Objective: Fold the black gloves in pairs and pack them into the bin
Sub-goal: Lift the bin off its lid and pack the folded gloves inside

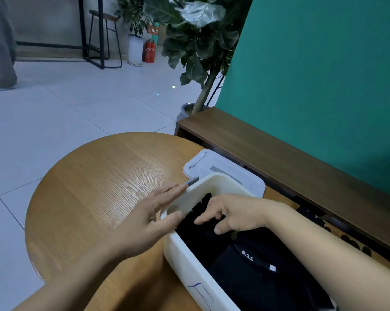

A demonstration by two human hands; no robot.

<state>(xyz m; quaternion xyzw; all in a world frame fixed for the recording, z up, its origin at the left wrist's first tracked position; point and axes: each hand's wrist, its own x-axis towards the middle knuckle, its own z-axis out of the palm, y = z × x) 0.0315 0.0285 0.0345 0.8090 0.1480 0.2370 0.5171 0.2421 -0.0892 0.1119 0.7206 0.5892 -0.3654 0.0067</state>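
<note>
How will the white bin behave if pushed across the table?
Probably slides rather than tips: the bin sits low and long on the smooth table. Likely light: thin plastic holding black gloves. The left hand bracing its wall hints it shifts easily.

Smooth plastic bin (180, 254), wood-grain table (95, 189)

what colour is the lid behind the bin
The lid is white with grey strips, clearest in the head view.
</note>
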